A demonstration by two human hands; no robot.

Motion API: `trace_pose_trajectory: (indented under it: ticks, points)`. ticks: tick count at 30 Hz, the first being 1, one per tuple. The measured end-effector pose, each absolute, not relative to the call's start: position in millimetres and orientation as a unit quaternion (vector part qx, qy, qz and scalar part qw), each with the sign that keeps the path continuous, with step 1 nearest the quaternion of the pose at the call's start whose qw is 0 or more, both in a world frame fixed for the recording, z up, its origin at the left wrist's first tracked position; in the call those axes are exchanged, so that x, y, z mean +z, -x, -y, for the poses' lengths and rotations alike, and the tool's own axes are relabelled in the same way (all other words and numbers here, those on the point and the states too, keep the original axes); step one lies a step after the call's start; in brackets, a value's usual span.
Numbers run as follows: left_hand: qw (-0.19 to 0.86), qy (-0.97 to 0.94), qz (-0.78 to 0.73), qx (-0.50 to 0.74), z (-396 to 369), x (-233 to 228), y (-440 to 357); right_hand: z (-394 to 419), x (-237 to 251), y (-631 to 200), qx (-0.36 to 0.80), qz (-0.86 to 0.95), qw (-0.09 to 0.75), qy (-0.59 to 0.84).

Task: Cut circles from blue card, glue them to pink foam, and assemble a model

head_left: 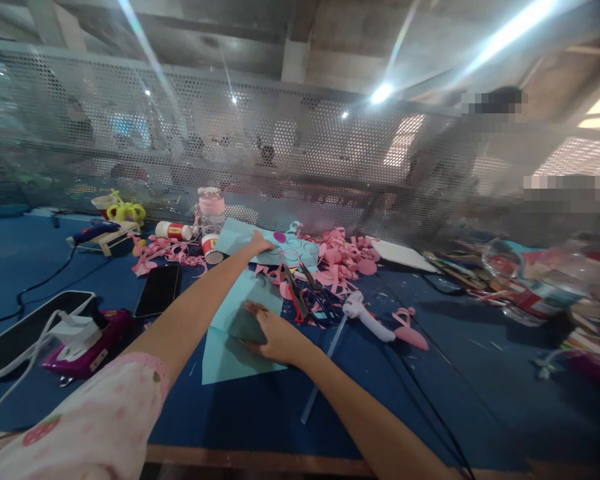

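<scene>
Left hand point(260, 244) stretched to frame centre, flat on far paper point(240, 237), pinning it; right hand point(275, 335) spread, pressing near paper point(230, 347) down flat.

We saw matt light-blue paper point(230, 347) under our right hand point(275, 337), on a dull blue cloth-like table cover point(405, 400).

Left sleeve point(100, 427) pale pink, strawberry print; forearms bare.
</scene>
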State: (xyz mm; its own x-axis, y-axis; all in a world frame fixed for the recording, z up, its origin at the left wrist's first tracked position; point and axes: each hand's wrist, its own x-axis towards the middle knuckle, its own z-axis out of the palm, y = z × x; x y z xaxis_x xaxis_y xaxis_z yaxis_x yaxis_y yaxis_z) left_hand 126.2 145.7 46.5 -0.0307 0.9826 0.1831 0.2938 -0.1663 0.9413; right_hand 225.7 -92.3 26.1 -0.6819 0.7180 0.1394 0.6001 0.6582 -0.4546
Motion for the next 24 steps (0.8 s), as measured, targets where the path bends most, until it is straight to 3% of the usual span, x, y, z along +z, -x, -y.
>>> trace_pose_trajectory:
  ticks: [4,7,10,13,16,24]
  points:
    - [0.285,-0.601,-0.618,0.418,-148,43,-132,92,27,-228,0.175,0.896,0.177,0.368]
    - [0.260,-0.619,-0.639,0.376,-147,39,-136,84,34,-237,0.161,0.834,0.278,0.448]
    - [0.257,-0.656,-0.622,0.342,-142,36,-136,71,42,-253,0.077,0.718,0.362,0.590]
    - [0.240,-0.709,-0.575,0.331,-137,44,-132,62,44,-270,0.005,0.638,0.317,0.702]
    - [0.199,-0.761,-0.512,0.344,-135,66,-123,59,44,-282,0.016,0.604,0.294,0.741]
    - [0.103,-0.802,-0.435,0.397,-120,124,-68,61,55,-298,0.097,0.597,0.340,0.721]
